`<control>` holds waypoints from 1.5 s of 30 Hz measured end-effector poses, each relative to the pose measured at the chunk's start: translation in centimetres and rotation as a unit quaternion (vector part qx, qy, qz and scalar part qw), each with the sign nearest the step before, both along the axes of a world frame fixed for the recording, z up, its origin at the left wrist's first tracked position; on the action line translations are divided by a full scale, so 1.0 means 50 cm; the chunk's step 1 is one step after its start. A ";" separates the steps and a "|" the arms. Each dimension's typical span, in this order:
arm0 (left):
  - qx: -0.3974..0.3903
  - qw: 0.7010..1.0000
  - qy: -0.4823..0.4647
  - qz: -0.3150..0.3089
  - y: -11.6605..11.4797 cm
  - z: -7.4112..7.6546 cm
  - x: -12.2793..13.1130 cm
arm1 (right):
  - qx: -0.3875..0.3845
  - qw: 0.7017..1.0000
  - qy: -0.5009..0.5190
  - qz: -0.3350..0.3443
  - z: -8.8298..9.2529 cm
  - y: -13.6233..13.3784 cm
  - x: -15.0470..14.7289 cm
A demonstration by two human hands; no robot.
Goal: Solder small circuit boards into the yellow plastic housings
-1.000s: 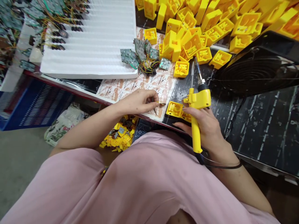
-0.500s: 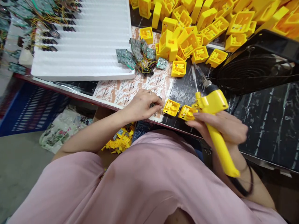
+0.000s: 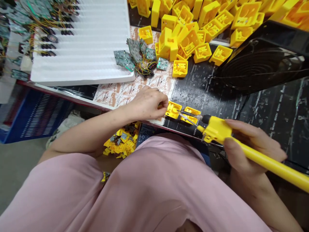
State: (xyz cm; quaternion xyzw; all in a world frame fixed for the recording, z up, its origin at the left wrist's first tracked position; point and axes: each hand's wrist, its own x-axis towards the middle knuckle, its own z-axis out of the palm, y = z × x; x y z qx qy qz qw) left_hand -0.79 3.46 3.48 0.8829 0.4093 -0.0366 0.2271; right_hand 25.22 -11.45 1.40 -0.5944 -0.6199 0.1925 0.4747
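My right hand [image 3: 256, 145] is wrapped round a yellow soldering iron [image 3: 219, 129], whose thin metal tip points left over two small yellow housings. The tip's end lies over the left housing [image 3: 173, 109]; its shaft crosses above the right housing [image 3: 190, 114]. Both housings sit open side up at the table's front edge. My left hand [image 3: 151, 104] is closed in a pinch at the left housing's left side. A bit of something thin and orange shows by its fingers, but what they hold is mostly hidden.
Yellow housings [image 3: 190, 42] are heaped at the back. Circuit boards with wires [image 3: 137, 56] lie beside a white ribbed foam tray [image 3: 96, 48]. A black fan [image 3: 256, 64] stands at right. Below the table are a blue crate [image 3: 36, 112] and a pile of yellow parts [image 3: 123, 140].
The soldering iron has swung from pointing up and away to pointing left, its tip now over the left housing. My left hand has stayed beside that housing, fingers now closer to it.
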 end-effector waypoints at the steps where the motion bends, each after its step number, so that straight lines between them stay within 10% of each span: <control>1: 0.000 1.000 0.009 -0.007 0.003 0.004 0.002 | 0.011 1.000 0.001 0.002 -0.001 0.002 -0.012; 45: -0.001 0.995 0.058 -0.086 0.043 0.014 0.021 | 0.129 0.985 0.021 0.116 0.000 0.058 -0.008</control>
